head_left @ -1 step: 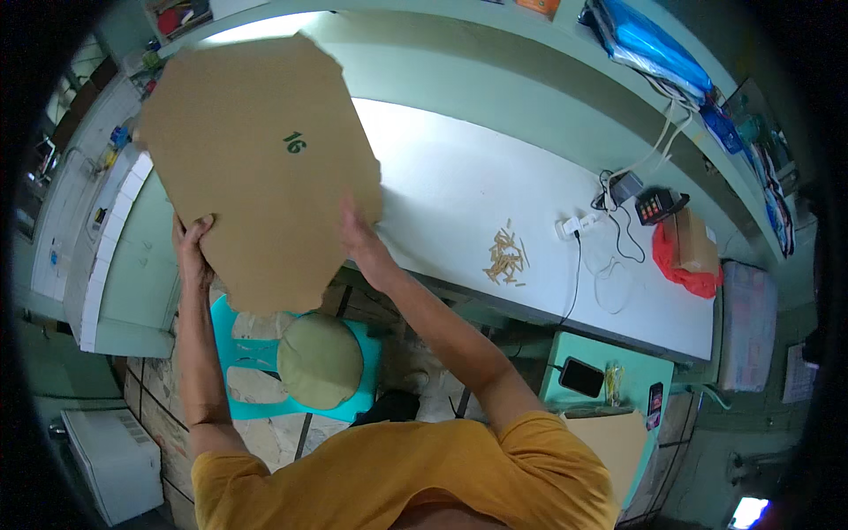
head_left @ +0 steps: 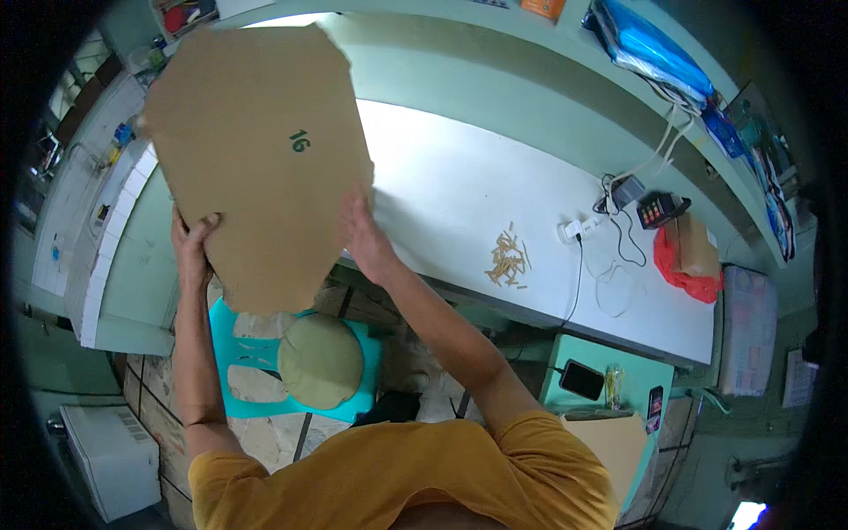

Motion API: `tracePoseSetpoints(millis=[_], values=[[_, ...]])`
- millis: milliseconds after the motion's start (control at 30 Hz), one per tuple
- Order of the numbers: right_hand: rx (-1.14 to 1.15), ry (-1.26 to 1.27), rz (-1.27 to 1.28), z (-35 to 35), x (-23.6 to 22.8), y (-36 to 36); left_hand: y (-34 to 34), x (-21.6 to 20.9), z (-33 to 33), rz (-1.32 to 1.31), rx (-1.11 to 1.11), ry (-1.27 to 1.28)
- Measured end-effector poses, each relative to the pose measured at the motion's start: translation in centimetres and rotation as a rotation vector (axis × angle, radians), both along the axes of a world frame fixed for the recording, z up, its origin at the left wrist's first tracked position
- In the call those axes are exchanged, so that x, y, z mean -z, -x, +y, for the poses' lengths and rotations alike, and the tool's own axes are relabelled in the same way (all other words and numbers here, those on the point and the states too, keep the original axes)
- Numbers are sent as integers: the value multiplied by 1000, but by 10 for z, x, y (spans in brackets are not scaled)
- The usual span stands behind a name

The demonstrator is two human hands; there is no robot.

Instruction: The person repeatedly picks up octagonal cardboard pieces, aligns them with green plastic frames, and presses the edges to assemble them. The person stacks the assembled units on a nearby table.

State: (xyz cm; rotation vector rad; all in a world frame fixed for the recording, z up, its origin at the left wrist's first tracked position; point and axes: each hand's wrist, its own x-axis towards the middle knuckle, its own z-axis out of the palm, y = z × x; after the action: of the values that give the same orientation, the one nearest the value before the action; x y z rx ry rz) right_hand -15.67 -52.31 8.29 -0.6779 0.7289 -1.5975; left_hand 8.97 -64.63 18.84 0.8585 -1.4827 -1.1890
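Note:
A large brown cardboard sheet [head_left: 256,150] with uneven, many-sided edges and a small dark printed mark is held up at the left, over the end of the white table. My left hand [head_left: 194,243] grips its lower left edge, thumb on the near face and the other fingers hidden behind. At the lower right edge, my right hand [head_left: 367,238] lies against the near face with its fingers stretched out. On the white table [head_left: 442,168], right of the sheet, is a loose pile of short, thin tan sticks [head_left: 508,258].
Below the sheet stands a turquoise plastic chair [head_left: 243,353] with a round green cushion [head_left: 320,362]. A power strip [head_left: 579,230], a keypad device [head_left: 658,210] and a box on red plastic [head_left: 693,252] occupy the table's right. A phone [head_left: 581,378] rests on a green side table [head_left: 561,344].
The sheet's right edge has shifted slightly left. My right hand's fingers now show more plainly against it. My left hand keeps its grip.

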Motion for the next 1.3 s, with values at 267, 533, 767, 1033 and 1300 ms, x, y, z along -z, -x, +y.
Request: tracePoseSetpoints(millis=[267,533,767,1033,1300], values=[[66,143,-741,36,-26,8,18,-30,92,-890,415,362],[200,-93,-815,186,123,15,-2,110,149,-1248,748,1089],[279,-396,-529,232,187,38,-14,224,126,-1132,606,1200],[466,-645,-148,168,193,80,40,278,36,-1293,406,988],[700,-679,398,344,107,77,67,267,8,-1181,525,922]])
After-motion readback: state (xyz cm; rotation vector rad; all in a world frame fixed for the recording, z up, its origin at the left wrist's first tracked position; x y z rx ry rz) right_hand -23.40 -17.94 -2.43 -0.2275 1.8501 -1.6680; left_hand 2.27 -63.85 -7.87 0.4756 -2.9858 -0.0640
